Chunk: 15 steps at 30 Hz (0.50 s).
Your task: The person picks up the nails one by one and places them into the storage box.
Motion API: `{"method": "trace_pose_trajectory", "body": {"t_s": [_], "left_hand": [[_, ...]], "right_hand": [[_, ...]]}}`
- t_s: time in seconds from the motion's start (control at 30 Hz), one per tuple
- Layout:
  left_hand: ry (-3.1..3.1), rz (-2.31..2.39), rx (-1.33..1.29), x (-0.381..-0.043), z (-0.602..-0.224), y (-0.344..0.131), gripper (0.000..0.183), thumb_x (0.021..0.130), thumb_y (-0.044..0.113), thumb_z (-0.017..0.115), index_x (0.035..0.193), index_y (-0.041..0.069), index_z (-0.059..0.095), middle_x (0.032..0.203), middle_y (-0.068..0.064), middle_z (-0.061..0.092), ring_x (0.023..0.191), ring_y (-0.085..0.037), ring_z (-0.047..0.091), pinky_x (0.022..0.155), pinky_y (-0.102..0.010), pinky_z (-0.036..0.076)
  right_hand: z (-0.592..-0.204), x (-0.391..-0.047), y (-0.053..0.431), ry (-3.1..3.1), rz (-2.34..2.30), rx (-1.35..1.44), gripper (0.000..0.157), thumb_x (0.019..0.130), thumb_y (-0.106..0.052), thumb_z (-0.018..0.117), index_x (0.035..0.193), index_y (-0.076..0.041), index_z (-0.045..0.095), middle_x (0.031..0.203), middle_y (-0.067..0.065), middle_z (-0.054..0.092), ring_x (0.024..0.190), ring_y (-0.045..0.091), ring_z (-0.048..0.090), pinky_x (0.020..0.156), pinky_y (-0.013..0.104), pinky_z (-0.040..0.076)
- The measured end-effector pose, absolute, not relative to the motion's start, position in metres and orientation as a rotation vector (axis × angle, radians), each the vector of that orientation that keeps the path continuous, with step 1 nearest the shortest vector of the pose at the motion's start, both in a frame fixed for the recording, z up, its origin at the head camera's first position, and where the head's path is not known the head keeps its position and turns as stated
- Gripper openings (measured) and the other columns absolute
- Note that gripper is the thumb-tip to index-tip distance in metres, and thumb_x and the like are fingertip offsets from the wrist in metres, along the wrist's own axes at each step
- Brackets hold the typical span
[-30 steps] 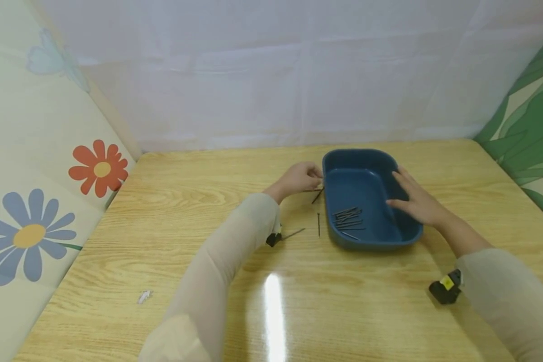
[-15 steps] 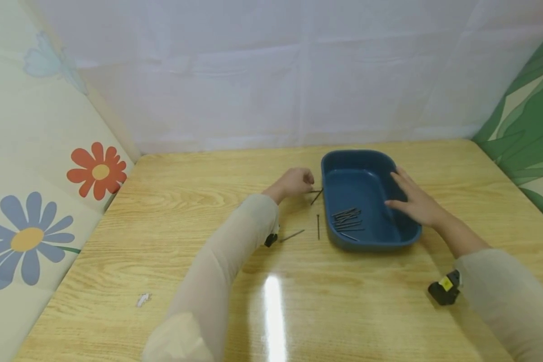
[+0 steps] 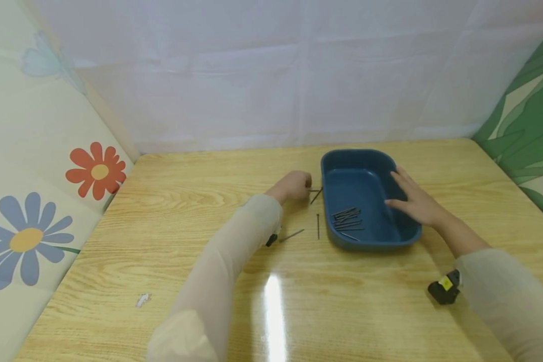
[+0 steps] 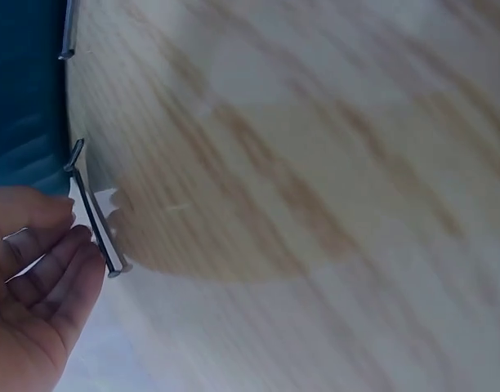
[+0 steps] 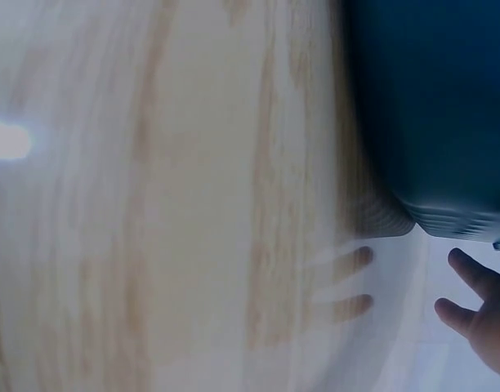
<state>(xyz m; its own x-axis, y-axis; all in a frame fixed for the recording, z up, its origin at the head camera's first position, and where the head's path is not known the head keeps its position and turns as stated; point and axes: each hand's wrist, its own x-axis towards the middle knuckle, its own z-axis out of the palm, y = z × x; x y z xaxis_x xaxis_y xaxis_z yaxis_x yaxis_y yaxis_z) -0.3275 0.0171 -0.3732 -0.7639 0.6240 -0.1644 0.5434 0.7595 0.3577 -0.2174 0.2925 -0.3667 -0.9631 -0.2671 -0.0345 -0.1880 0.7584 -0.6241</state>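
Note:
In the head view my left hand (image 3: pixel 293 185) is low over the table, left of a blue rectangular bin (image 3: pixel 374 245). Its bent fingertips reach a dark nail (image 4: pixel 96 220), with a gap showing between the digits in the left wrist view. A second nail (image 3: pixel 316 195) leans beside the bin wall, crossing close to the first. My right hand (image 3: pixel 414 201) rests over the bin's right rim, fingers spread and thumb apart, the fingertips reaching over the inside. Several nails (image 3: pixel 347 221) lie in a loose pile at the bin's near left.
On the wooden table (image 3: pixel 199 186), one nail (image 3: pixel 318 226) lies upright in view near the bin's left side, and another nail (image 3: pixel 292 235) lies slanted farther left. A small white mark (image 3: pixel 143 300) is at the front left. A white cloth (image 3: pixel 235 75) hangs behind.
My left hand has moved back from the bin's left rim, left and slightly nearer, down to the nail outside. The right hand and the bin stay put.

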Motion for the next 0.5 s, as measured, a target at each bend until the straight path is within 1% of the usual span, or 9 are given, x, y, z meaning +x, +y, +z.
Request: {"method": "trace_pose_trajectory", "body": {"t_s": [0.27,0.5], "left_hand": [[2.764,0.200,0.960,-0.3240,-0.3729,0.0211,0.015,0.077,0.005,0.056,0.091,0.005,0.059,0.090,-0.006,0.060,0.085,-0.019,0.054,0.076,-0.028,0.042],[2.782,0.125,0.889,-0.3240,-0.3729,0.0209,0.009,0.080,0.007,0.054,0.087,0.007,0.059,0.088,-0.005,0.059,0.082,-0.018,0.054,0.073,-0.028,0.044]], "right_hand": [[-0.3681,-0.2169,0.2921,2.835,-0.988,-0.369,0.073,0.088,-0.020,0.048,0.135,0.002,-0.003,0.138,0.017,-0.019,0.124,0.037,-0.014,0.092,0.062,0.002],[-0.3670,-0.2164,0.2918,2.834,-0.999,-0.359,0.073,0.088,-0.019,0.048,0.136,0.002,-0.003,0.139,0.017,-0.019,0.124,0.037,-0.014,0.092,0.062,0.001]]}}
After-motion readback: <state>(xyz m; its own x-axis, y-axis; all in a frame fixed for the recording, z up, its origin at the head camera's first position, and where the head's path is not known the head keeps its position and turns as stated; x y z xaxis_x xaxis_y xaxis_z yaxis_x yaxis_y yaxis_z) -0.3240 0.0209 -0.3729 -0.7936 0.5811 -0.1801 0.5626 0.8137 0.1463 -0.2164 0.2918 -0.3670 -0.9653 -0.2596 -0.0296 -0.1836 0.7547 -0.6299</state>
